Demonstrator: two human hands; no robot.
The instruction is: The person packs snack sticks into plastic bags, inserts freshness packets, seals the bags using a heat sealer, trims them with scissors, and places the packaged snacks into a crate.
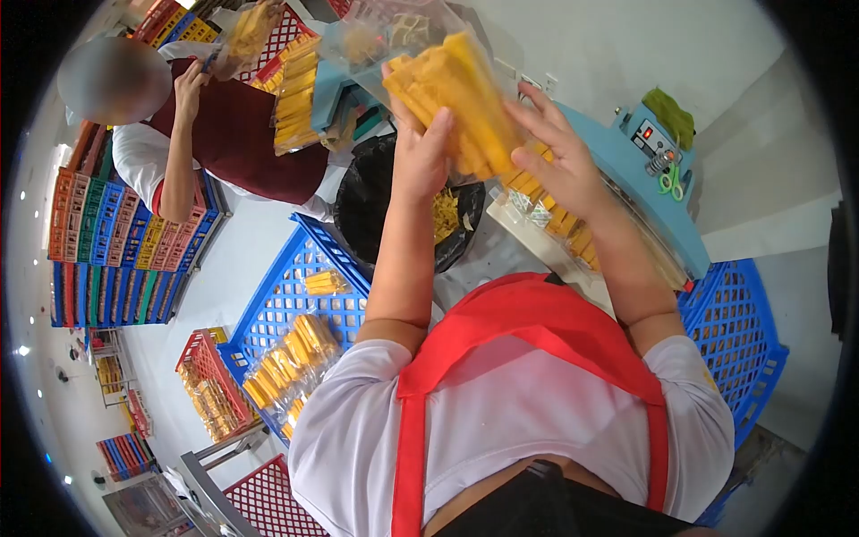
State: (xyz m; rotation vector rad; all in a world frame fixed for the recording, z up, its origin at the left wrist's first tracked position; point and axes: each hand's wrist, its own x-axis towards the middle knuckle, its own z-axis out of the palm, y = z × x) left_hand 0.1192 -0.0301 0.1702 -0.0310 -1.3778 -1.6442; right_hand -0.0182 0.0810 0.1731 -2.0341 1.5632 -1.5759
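A clear plastic bag of yellow sticks (461, 103) is held up in front of me, tilted. My left hand (420, 148) grips its left side, thumb across the front and fingers behind. On the other side, my right hand (559, 152) holds the lower right edge, its thumb and fingertips against the plastic. Below the right hand, more bagged yellow sticks (564, 224) lie along the front of a light-blue sealing machine (662, 219). Under the held bag stands a bin lined with black plastic (362, 192), with yellow scraps inside.
A blue crate (309, 237) with bagged sticks is at my left; another blue crate (734, 336) is at my right. Green scissors (671, 182) rest on the machine. A co-worker in a maroon apron (242, 130) handles a bag across from me. Stacked coloured crates (134, 224) stand behind.
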